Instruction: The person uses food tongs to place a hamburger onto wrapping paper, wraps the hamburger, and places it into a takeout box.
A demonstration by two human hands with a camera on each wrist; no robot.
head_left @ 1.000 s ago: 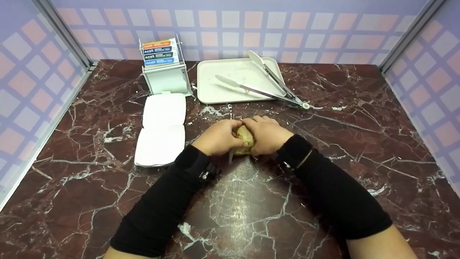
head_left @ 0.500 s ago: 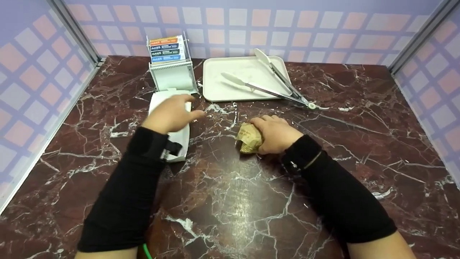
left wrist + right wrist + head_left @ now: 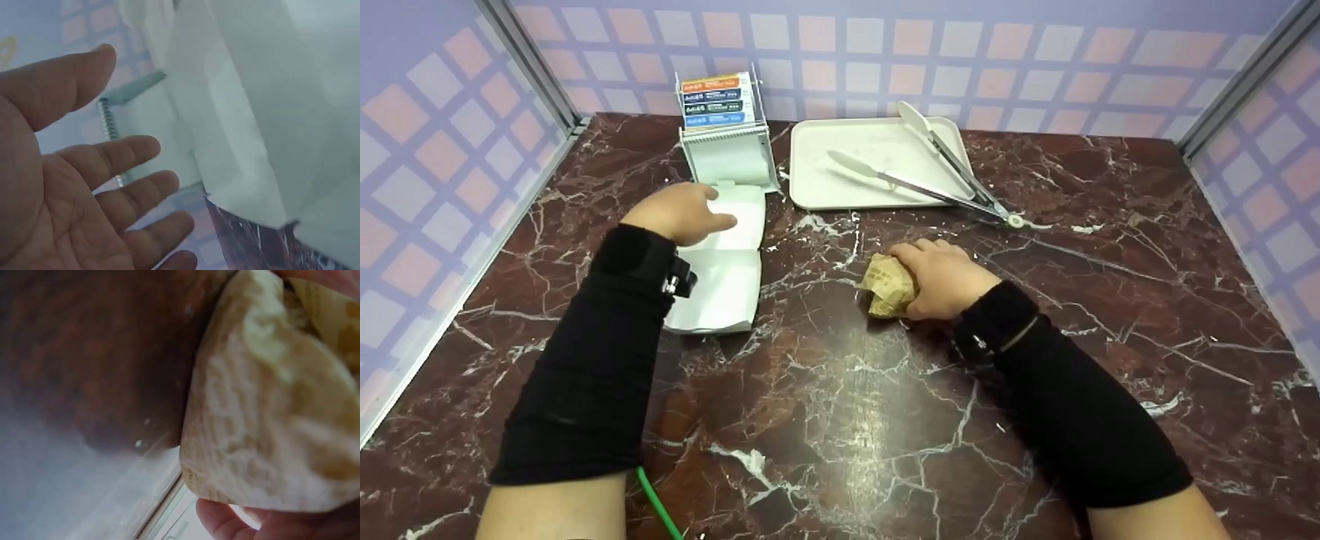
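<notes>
My right hand (image 3: 945, 277) grips the right side of a rounded bundle (image 3: 889, 289) wrapped in printed tan paper, on the dark marbled table. In the right wrist view the crumpled wrapper (image 3: 259, 422) fills the right side, with fingertips (image 3: 219, 520) against its lower edge. My left hand (image 3: 679, 212) is over the left side of a white hinged box (image 3: 720, 285), which lies spread out flat. Seen from the left wrist, the palm (image 3: 84, 180) and spread fingers hold nothing, and the box's pale inside (image 3: 304, 112) is at the right.
Behind the box stands a wire-bound holder (image 3: 733, 154) with several coloured strips (image 3: 714, 107). A cream tray (image 3: 817, 180) sits at the back centre, with spread tongs (image 3: 952, 196) lying across it. A green cable (image 3: 656, 499) runs beside the left forearm. Patterned walls surround the table.
My left hand has let go of the paper-wrapped bundle and moved left, over the white box and on to its left side. My right hand still holds the bundle in about the same place.
</notes>
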